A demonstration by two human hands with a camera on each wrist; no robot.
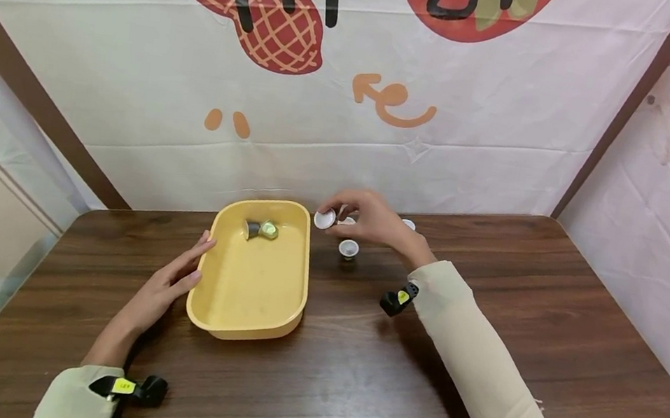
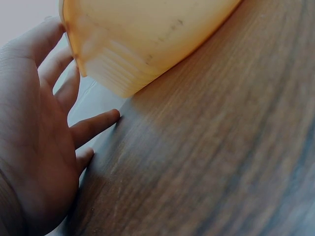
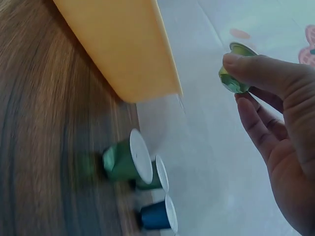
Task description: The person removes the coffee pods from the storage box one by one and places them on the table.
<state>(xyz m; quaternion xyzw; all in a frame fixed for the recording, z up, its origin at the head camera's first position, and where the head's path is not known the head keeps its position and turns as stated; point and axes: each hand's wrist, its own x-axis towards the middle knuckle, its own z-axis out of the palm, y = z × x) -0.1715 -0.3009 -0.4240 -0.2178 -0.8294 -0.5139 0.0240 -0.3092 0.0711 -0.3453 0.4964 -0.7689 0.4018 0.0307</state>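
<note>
Just right of the tub [image 1: 254, 290], by its far right corner, the right hand [image 1: 368, 219] has a green pod [image 1: 324, 219] pinched between thumb and fingers, white lid tipped toward the head camera; so the tub sits to the left of those fingers, its right rim between the held pod and the inside; the tub's long axis runs near to far from the person, while the pod is too stubby to have much of one; the right hand is clearly nearer the loose pods; the left hand [image 1: 162, 289] is over at the tub's left side, fingers pretty straight, touching the rim and not wrapped round anything; my count is one tub and six pods: one held, two in the tub toward the far end, a dark pod [image 1: 250, 230] and a gold-green pod [image 1: 269, 230] side by side, plus three on the desk [image 1: 315, 404], lids up; those are the near pod [image 1: 348, 247], a middle pod [image 1: 347, 221] partly hidden by the right hand, and a last pod [image 1: 409, 224] peeking out past the wrist; the right wrist view makes that trio two green, one blue.
</note>
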